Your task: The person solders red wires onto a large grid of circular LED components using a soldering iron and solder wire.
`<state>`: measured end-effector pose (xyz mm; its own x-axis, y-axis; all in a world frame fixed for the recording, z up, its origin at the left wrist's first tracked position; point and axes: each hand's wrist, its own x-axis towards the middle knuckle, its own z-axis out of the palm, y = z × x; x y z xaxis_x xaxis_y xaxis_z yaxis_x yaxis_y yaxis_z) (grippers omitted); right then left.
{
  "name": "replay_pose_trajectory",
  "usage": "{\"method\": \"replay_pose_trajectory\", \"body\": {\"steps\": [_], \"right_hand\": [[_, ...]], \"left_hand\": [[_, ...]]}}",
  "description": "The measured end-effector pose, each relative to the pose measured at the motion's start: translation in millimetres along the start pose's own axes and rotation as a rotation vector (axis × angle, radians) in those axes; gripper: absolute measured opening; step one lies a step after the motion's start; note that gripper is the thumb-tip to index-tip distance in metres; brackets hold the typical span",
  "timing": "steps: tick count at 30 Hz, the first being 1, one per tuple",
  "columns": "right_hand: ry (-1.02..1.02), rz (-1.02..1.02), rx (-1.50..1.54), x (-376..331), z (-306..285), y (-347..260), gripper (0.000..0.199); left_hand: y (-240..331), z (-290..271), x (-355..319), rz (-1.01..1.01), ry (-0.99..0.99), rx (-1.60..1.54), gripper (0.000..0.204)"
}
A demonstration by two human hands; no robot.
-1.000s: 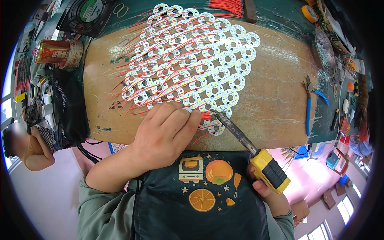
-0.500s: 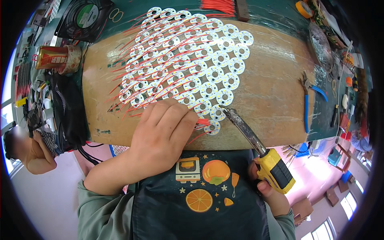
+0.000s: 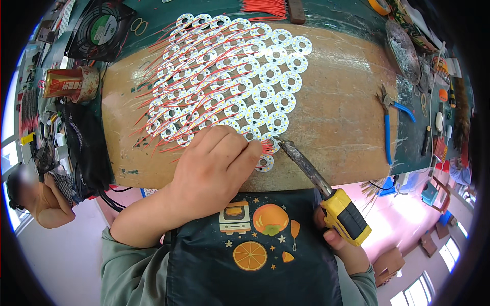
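Note:
Round white LED boards [image 3: 270,98] lie in slanting rows on the brown work board, many with thin red wires [image 3: 204,94] running off to the left. My left hand [image 3: 214,166] rests over the near boards, fingers pinched around a small bunch of red wires. Their ends [image 3: 267,147] poke out past the fingertips, over a board near the front right corner. In my right hand [image 3: 334,235] is a soldering iron [image 3: 347,217] with a yellow and black handle. Its dark tip meets or hovers just above that same board; contact cannot be made out.
Blue-handled cutters [image 3: 388,127] lie at the right, below a metal dish [image 3: 403,51]. A black fan [image 3: 102,30] and a cup-like container [image 3: 88,84] stand at the left. More red wires [image 3: 264,7] lie at the back. Another person [image 3: 51,204] sits at the far left.
My left hand has moved right across the boards, bringing the wire ends up to the board by the iron tip. The whole view has shifted slightly.

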<state>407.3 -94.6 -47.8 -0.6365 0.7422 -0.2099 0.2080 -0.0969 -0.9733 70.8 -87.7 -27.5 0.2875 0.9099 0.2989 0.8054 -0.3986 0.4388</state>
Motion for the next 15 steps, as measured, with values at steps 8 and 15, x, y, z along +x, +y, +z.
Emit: {"method": "replay_pose_trajectory", "body": {"steps": [8, 15], "right_hand": [[-0.001, -0.013, -0.038, -3.0, -0.6, 5.3, 0.042], [0.012, 0.015, -0.026, -1.1, 2.1, 5.1, 0.043]], "left_hand": [[1.6, -1.7, 2.4, -0.013, -0.015, -0.011, 0.033], [0.3, -0.3, 1.7, -0.017, -0.012, -0.012, 0.033]]}}
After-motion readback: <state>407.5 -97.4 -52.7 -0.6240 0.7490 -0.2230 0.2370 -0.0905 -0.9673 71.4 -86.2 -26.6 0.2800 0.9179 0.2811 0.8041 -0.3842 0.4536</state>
